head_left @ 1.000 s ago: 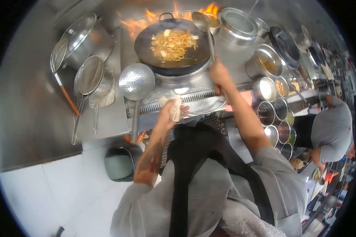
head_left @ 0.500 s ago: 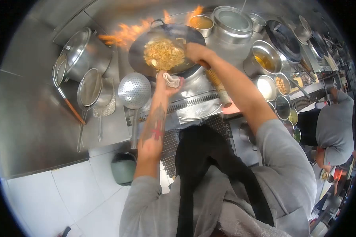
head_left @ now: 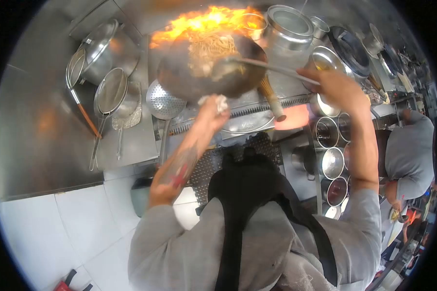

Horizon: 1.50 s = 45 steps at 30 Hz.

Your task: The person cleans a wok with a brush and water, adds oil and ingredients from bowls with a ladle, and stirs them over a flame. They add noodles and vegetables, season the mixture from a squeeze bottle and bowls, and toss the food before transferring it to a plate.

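Note:
A dark wok (head_left: pixel 179 77) full of noodles (head_left: pixel 210 47) is tilted up off the burner, with tall flames (head_left: pixel 204 22) behind it. My left hand (head_left: pixel 212 109) grips the wok's near rim through a white cloth (head_left: pixel 218 102). My right hand (head_left: pixel 336 83) holds the long handle of a metal ladle (head_left: pixel 228 65), whose bowl sits inside the wok against the noodles. The picture is blurred by motion.
A perforated skimmer (head_left: pixel 164 101), a mesh strainer (head_left: pixel 110 92) and a lidded pot (head_left: pixel 99 46) lie left of the wok. Steel pots (head_left: pixel 289 22) and small seasoning bowls (head_left: pixel 332 162) line the right. A bamboo brush (head_left: pixel 271 99) lies by the burner. Another person (head_left: pixel 410 150) in grey stands at right.
My left hand lifted and tilted the wok toward me. My right hand drew back to the right along the ladle handle, and the flames rose higher behind the wok.

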Motion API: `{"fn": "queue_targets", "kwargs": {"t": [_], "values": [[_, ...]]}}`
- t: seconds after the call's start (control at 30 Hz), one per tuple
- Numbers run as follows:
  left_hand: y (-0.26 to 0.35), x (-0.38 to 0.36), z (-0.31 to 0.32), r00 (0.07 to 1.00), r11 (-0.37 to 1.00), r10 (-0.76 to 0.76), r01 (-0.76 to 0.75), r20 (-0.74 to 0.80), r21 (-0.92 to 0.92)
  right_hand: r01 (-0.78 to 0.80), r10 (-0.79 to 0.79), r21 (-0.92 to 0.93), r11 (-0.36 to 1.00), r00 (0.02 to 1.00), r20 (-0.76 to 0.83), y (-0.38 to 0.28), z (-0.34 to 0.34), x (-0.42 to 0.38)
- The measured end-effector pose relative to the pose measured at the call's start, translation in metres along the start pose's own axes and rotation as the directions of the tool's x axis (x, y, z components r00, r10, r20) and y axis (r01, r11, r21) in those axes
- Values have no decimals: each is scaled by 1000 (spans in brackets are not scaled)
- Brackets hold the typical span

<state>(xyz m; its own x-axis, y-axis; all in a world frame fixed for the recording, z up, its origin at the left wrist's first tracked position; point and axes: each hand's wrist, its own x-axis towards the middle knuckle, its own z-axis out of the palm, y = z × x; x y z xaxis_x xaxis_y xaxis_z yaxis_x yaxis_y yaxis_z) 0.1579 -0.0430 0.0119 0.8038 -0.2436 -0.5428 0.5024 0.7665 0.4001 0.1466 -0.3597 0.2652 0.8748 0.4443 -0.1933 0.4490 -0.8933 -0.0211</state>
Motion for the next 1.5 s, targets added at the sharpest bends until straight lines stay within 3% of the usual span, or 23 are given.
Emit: {"fn": "queue_targets", "kwargs": {"t": [0.03, 0.1, 0.17, 0.27, 0.37, 0.43, 0.53, 0.57, 0.6, 0.63, 0.7, 0.77, 0.83, 0.9, 1.03, 1.1, 1.17, 1.23, 1.33, 1.4, 1.43, 1.47, 1.5], "values": [[2, -33, 27, 998, 1000, -14, 14, 60, 10, 1, -1, -6, 1000, 1000, -4, -3, 0, 5], [31, -9, 49, 982, 999, -39, 31, -186, -42, -13, 13, 8, 1000, 1000, 5, -20, 21, 15], [35, 35, 50, 991, 994, 29, -43, -134, -104, 13, -16, -35, 999, 998, -65, -31, 61, 56], [-22, 91, -18, 971, 962, 216, -194, -102, 190, -93, 82, -112, 989, 992, -99, -67, 105, 90], [-63, 68, -53, 987, 978, 159, -156, -13, 142, -165, 158, -71, 984, 983, -93, -69, 99, 74], [-77, 40, -51, 974, 984, 162, -148, -157, 101, -116, 107, -107, 987, 990, -94, -45, 70, 54], [-30, 14, -14, 974, 981, 186, -191, -126, -24, -46, 39, -125, 991, 997, -61, -37, 8, 36], [3, -10, 41, 928, 986, 120, -154, -353, -69, -25, 21, -110, 994, 999, -34, -39, -2, 34], [30, -1, 52, 951, 981, 152, -178, -268, -75, 45, -50, -102, 994, 998, -49, -38, 2, 44], [52, 41, 27, 997, 996, 81, -81, -7, -39, 43, -48, -102, 994, 998, -49, -43, 14, 60], [24, 54, 43, 948, 976, 178, -204, -265, -74, -63, 52, -125, 990, 995, -89, -58, 57, 96], [-17, 76, 1, 949, 974, 225, -227, -222, 15, -116, 106, -73, 991, 985, -138, -64, 115, 118], [-46, 82, -39, 948, 962, 269, -256, -172, 94, -164, 156, -27, 986, 970, -185, -64, 127, 117], [-59, 78, -54, 976, 975, 188, -171, -114, 138, -242, 238, -3, 970, 956, -171, -55, 123, 89], [-8, 76, 4, 927, 960, 279, -262, -250, 98, -72, 29, -229, 971, 982, -185, 5, 37, 41], [17, 105, -1, 941, 950, 308, -297, -137, 97, 66, -133, -371, 926, 978, -159, 23, -8, 23], [28, 119, 7, 939, 955, 296, -294, -177, 42, 49, -127, -597, 801, 988, -90, 12, -30, 17], [36, 118, 7, 942, 965, 261, -261, -210, 27, 40, -80, -649, 760, 996, -32, 36, 5, 40], [34, 99, 1, 973, 976, 217, -218, -81, -5, -48, 118, -515, 856, 988, 103, 8, 71, 90], [21, 80, -15, 975, 974, 220, -221, -16, -56, 84, -110, -152, 985, 980, -168, 47, 167, 127], [17, 67, -24, 971, 969, 232, -226, 54, -96, -34, 55, 274, 961, 996, -72, 45, 180, 131], [16, 37, -31, 978, 979, 190, -181, 90, -93, -178, 165, 637, 750, 983, 81, 33, 187, 136], [12, 4, -39, 981, 987, 144, -134, 127, -85, -291, 251, 932, 217, 939, 235, 8, 185, 132]]}}
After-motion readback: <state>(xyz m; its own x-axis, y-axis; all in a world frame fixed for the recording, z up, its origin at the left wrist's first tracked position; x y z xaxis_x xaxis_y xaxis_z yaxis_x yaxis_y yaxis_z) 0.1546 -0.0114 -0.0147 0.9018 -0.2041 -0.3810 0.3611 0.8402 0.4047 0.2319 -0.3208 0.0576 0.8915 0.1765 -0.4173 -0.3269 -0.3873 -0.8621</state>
